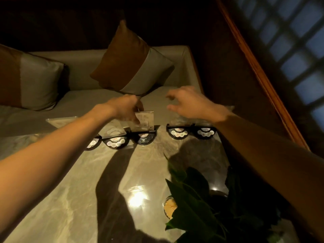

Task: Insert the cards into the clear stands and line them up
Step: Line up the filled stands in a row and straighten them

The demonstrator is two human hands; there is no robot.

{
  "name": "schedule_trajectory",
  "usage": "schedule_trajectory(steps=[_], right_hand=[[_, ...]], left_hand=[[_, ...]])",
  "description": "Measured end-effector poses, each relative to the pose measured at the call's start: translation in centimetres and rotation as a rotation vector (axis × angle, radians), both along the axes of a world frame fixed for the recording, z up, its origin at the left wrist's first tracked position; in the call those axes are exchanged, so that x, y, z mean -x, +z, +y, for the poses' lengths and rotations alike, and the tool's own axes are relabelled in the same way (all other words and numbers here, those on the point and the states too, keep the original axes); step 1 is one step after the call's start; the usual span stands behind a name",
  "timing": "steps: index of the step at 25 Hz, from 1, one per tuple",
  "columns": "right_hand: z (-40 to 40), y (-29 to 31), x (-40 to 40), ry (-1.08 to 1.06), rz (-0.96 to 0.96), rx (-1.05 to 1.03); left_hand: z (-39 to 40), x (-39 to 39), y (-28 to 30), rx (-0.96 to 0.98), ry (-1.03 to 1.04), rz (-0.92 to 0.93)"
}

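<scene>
The big shiny surface [70,199] has a row of clear stands along its far edge, next to a grey sofa seat [84,100]. I count about five stands with dark half-round bases, and one more clear piece [61,121] lies apart at the far left. It looks like most of the job is done, since the stands are already close to a line. There is a gap between the middle stand and the two on the right, so I think a bit of lining up is left.

The left hand [127,109] holds the middle stand [144,122]. Its fingers [138,121] are pinched on the top of it. A pale card seems to sit inside this stand, standing up straight. The right hand [191,104] hovers over the two right stands [190,132], fingers spread wide, holding nothing.

The two left stands [114,135] lean back and seem to have cards in them too, but it is too dark and blurry to be sure. I cannot tell if every stand is filled.

A leafy plant [201,199] sits at the near right corner, well away from the stands.
</scene>
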State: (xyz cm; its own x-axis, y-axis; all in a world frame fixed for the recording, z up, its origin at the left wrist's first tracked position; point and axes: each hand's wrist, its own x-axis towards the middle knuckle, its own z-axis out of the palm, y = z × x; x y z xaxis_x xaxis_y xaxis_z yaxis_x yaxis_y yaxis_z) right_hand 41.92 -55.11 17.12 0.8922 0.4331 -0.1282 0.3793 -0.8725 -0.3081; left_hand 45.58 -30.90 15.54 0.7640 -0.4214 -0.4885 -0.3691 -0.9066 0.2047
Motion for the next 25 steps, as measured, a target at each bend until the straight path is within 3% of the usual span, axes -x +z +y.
schedule_trajectory(steps=[2, 6, 12, 25], right_hand=[[3.9, -0.9, -0.4, 0.075, 0.041, 0.060], [7.7, -2.8, -1.1, 0.106, 0.064, 0.070], [5.8, -2.8, -1.5, 0.037, 0.088, 0.006], [3.5, -2.8, -1.5, 0.019, 0.057, 0.113]], left_hand=[[1.4, 0.5, -0.9, -0.053, 0.013, -0.086], [2.7, 1.0, -2.2, 0.099, 0.056, -0.167], [1.8, 1.1, -2.4, 0.282, 0.115, -0.206], [-1.0, 0.4, -3.2, 0.329, 0.069, -0.212]])
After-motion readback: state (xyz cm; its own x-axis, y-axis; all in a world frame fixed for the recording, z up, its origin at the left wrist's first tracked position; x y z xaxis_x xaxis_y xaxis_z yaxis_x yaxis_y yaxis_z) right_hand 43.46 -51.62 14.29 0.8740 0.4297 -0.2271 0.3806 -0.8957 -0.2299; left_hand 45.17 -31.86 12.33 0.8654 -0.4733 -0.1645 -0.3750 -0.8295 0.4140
